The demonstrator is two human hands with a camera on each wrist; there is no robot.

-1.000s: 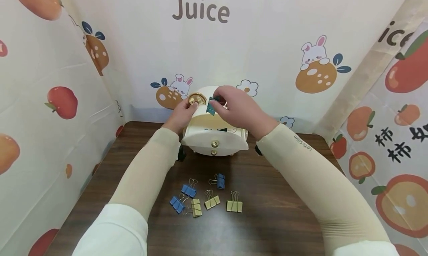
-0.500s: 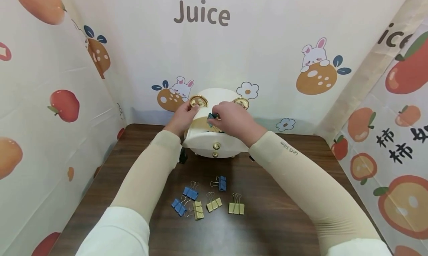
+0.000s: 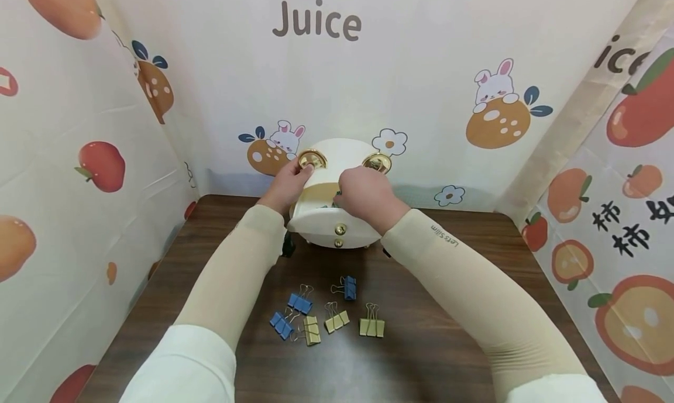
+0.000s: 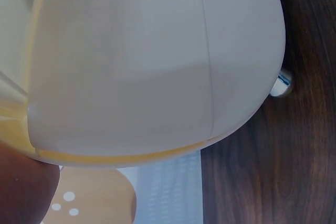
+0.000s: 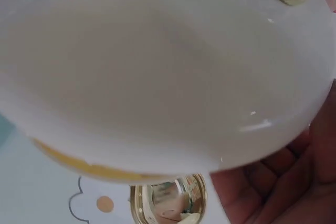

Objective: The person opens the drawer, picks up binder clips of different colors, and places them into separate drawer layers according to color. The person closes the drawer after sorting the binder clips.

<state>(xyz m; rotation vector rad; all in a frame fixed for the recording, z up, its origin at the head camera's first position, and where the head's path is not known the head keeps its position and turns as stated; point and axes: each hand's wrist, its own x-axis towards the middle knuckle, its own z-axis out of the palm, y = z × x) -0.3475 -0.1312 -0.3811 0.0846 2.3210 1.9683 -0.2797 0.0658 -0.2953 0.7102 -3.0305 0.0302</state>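
A white rounded drawer box [image 3: 342, 151] with two gold round ornaments on top stands at the back of the table, its upper drawer [image 3: 310, 219] pulled out. My left hand [image 3: 286, 185] grips the left gold ornament [image 3: 313, 159], thumb on its front. Reaching down into the drawer, my right hand [image 3: 365, 195] holds a green binder clip [image 3: 339, 197], mostly hidden behind the fingers. The drawer's white front fills the right wrist view, with the right hand [image 5: 278, 192] behind its edge. In the left wrist view, part of the left hand [image 4: 26, 187] shows beside the box.
Blue binder clips [image 3: 300, 303] and yellow binder clips [image 3: 372, 327] lie on the dark wooden table [image 3: 421, 356] in front of the box. A second gold ornament [image 3: 378, 162] sits on the box's right side. Printed cloth [image 3: 421, 69] hangs behind and at both sides.
My right hand has come down from above the box into the open drawer with the green binder clip. The left hand keeps its hold on the gold ornament.
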